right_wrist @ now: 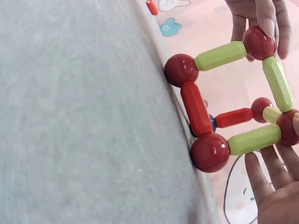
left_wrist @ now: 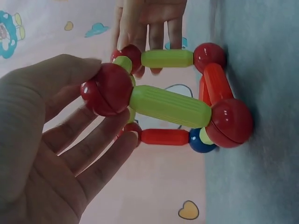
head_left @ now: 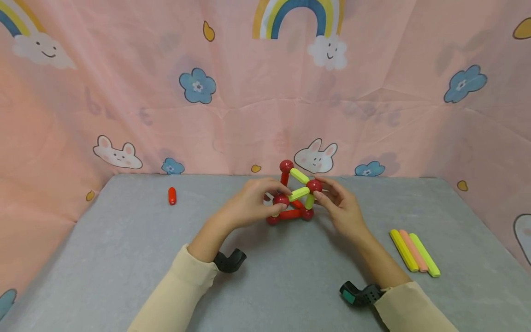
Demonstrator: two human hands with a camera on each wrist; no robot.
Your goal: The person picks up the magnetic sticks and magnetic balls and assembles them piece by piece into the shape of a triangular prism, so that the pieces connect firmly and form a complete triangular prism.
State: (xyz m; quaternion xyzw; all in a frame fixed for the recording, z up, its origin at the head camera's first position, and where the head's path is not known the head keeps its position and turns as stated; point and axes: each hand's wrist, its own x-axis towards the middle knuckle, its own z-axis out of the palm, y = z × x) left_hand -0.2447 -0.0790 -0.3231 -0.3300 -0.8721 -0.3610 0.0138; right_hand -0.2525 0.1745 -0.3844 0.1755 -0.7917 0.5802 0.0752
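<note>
In the right wrist view, blue ball partly behind red rod, left hand cropped above

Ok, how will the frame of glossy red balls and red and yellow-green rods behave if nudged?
The frame would probably slide or tip rather than roll, since its lower balls seem to rest on the grey tabletop. Its straight rods look stiff, so any give is likelier where they meet balls. The glossy balls could be slippery to pinch.

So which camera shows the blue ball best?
The left wrist view, which shows the largest part of the blue ball. The right wrist view gives only slivers behind a red rod; the head view shows none.
</note>
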